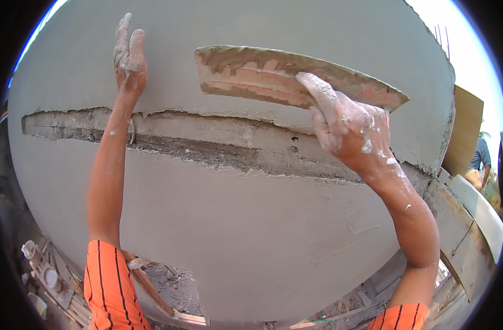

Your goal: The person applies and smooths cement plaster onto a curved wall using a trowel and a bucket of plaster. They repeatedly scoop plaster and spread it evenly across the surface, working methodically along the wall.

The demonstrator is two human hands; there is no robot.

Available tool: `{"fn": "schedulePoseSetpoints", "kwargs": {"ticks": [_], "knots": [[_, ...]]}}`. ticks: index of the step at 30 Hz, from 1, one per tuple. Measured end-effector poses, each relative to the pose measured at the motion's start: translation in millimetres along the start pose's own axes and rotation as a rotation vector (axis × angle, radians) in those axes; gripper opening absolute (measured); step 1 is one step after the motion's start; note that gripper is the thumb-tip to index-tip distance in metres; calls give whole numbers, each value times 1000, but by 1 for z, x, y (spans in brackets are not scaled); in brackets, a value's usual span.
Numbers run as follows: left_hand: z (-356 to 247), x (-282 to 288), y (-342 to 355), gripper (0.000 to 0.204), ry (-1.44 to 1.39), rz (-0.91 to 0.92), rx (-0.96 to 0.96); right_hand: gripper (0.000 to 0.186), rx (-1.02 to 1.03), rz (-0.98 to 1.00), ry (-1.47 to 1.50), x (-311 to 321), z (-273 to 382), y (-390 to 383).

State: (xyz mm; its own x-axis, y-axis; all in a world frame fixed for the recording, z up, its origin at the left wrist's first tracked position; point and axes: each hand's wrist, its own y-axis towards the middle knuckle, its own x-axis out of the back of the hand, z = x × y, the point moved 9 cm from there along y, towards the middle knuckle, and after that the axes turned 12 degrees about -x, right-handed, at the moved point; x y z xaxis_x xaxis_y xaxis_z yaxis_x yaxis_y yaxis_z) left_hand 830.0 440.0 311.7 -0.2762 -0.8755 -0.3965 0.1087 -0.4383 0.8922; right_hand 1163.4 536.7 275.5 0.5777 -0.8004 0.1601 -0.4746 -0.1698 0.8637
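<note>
A grey plastered wall (273,220) fills most of the view. My right hand (353,124) is wrapped round the grip of a long plastering trowel (246,77), whose grip is hidden behind the fingers. Wet plaster is smeared over the trowel's pinkish back, and its blade lies at or close to the upper wall; contact cannot be made out. At the upper left my left hand (130,60) is raised with fingers stretched out, holding nothing. White plaster coats both hands. A rough unplastered strip (207,140) crosses the wall below the trowel, with ragged plaster edges.
Buckets (52,279) stand among planks at the lower left. A wooden frame piece (152,289) borders an opening under the wall. At the right are a tan board (465,132), a curved pale sheet (479,212) and another person (478,162) further off.
</note>
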Motion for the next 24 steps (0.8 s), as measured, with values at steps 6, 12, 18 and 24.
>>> {"fn": "schedulePoseSetpoints", "kwargs": {"ticks": [6, 12, 18, 24], "knots": [[5, 23, 4, 59, 386, 57, -11, 30, -68, 93, 19, -24, 26, 71], [56, 34, 12, 69, 810, 138, 33, 45, -569, -53, -136, 17, -91, 143], [115, 46, 20, 77, 839, 199, 187, 48, -858, -204, -184, 26, -279, 144], [121, 33, 10, 74, 810, 218, 63, 53, -1080, -53, -296, 57, -412, 44]]}}
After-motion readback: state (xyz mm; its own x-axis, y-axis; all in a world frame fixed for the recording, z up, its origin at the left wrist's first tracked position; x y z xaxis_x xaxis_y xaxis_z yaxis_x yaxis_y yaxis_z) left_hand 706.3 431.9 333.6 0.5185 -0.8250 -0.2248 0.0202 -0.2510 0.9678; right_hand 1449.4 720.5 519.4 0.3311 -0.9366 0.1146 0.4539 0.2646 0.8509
